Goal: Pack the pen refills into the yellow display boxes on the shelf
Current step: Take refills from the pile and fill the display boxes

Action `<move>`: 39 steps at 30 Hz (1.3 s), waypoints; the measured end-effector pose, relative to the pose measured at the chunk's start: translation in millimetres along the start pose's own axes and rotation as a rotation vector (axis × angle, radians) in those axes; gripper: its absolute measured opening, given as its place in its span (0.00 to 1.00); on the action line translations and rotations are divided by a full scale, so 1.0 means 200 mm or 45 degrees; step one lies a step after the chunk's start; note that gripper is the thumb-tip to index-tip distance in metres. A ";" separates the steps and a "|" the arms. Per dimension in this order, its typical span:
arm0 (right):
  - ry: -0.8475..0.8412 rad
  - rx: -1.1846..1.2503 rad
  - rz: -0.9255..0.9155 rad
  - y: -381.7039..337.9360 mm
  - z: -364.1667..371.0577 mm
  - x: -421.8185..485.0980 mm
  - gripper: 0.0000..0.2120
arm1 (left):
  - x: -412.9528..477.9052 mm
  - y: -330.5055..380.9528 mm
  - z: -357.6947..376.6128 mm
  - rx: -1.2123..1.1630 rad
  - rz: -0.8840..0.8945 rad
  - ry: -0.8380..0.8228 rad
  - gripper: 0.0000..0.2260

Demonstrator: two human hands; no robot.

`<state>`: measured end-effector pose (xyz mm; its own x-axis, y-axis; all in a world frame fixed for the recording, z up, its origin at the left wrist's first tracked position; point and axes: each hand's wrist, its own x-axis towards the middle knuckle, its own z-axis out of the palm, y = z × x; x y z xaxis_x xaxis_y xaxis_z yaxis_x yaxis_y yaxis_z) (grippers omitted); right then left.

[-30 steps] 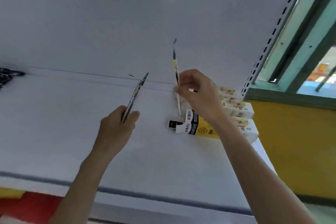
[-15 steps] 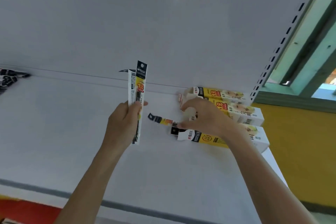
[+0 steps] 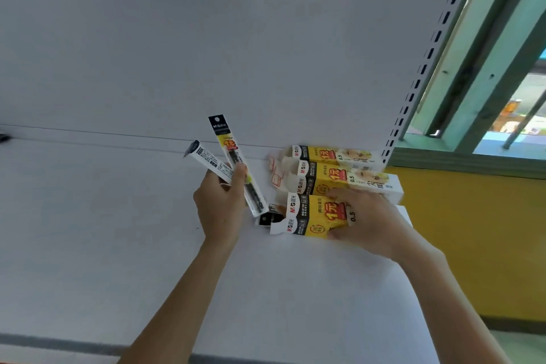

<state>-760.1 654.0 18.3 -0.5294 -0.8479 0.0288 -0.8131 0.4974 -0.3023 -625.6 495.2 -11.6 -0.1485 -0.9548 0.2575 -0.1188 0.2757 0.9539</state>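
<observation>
Holds two long flat pkts in left hand (image 3: pixel 220 207), fingers curled round their lower halves, one fingertip pressed on the front. Fanned apart in a V: black-topped yellow pen refill packet (image 3: pixel 228 148) nearly upright, top tipped a bit left, lower end reaching down to just beside the open end of the nearest box; white pen refill packet w/ small print (image 3: pixel 208 164) leaning further left, dark end uppermost.

Grips nearest yellow cardboard display box (image 3: pixel 316 216) w/ right hand (image 3: pixel 367 223), fingers wrapped over top face, thumb along near side. Box flat on white metal shelf board (image 3: pixel 118 230), open end facing left, white end flap (image 3: pixel 279 228) folded out. Black refill header (image 3: pixel 270 218) poking out of that opening, rest hidden inside.

Behind it, packed side by side: second yellow display box (image 3: pixel 339 179), also open at left w/ pale flaps spread; then third yellow display box (image 3: pixel 331 155), close to white back panel (image 3: pixel 236 53), can't tell if touching. All three lengthwise L-to-R at shelf's right end.

Right of panel: slotted white upright (image 3: pixel 425 68), teal window frame (image 3: pixel 487 68), yellow wall (image 3: pixel 472 230) below sill. Small dark item (image 3: pixel 3 137) at far left edge of shelf, cut off, can't tell what.
</observation>
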 end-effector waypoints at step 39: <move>0.764 0.364 -0.207 0.01 0.04 -0.12 0.30 | -0.05 0.36 -0.21 0.348 -0.103 -0.797 0.13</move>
<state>-747.7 674.1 8.9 -0.5152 -0.6181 0.5937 -0.8416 0.2342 -0.4866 -591.8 519.6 60.9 -0.6584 -0.7521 -0.0292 -0.3846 0.3027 0.8720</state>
